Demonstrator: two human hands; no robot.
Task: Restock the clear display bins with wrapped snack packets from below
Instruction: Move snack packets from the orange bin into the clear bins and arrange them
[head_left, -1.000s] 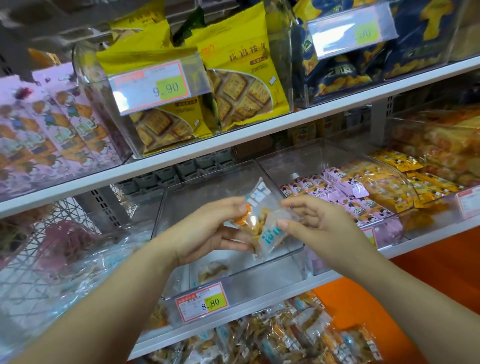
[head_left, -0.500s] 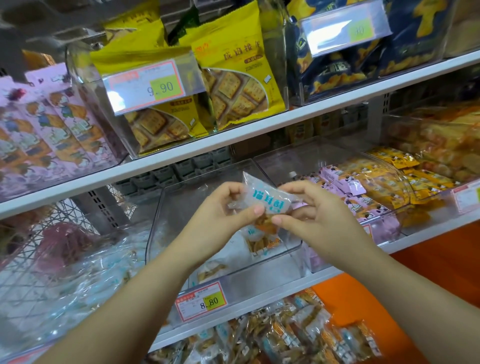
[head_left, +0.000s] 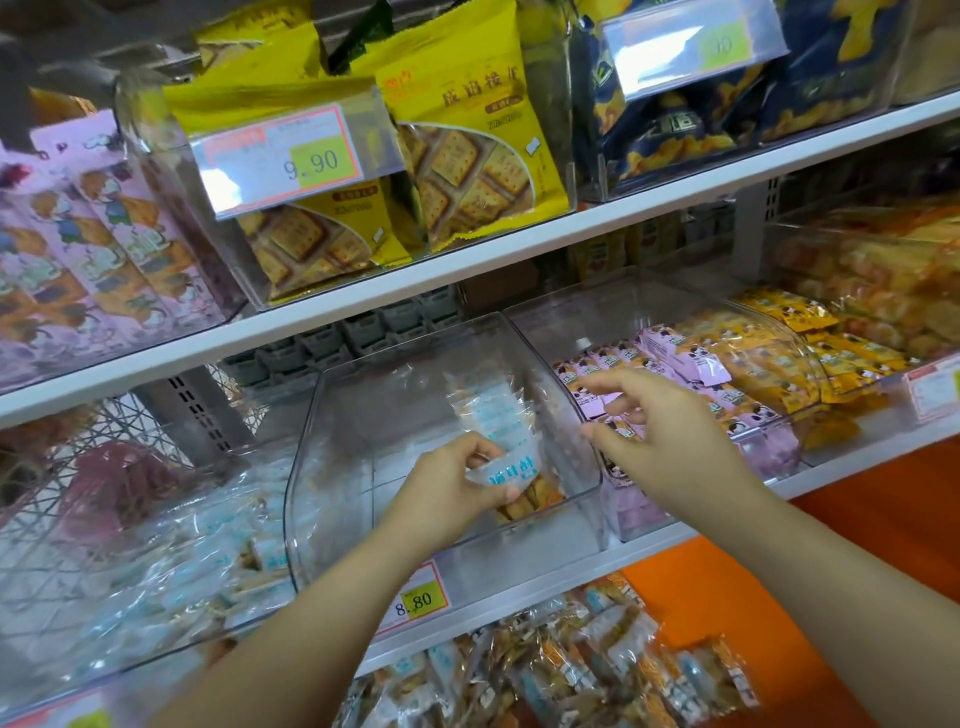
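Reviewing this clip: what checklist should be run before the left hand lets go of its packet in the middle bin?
1. Left hand grips the clear blue-printed snack packet: ok.
2. Packet is inside the clear plastic middle bin: ok.
3. Bin has room: ok, mostly bare.
4. Right hand free: ok, open, holding nothing.
5. Wrapper sealed: cannot tell, blurred.
6. More wrapped packets on the shelf below: ok.

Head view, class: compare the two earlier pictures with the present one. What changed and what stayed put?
The right hand let go of the snack packet and drew away rightward. The left hand now grips the packet alone and has lowered it into the clear bin. The 8.80 price tag and pink packets stayed put.
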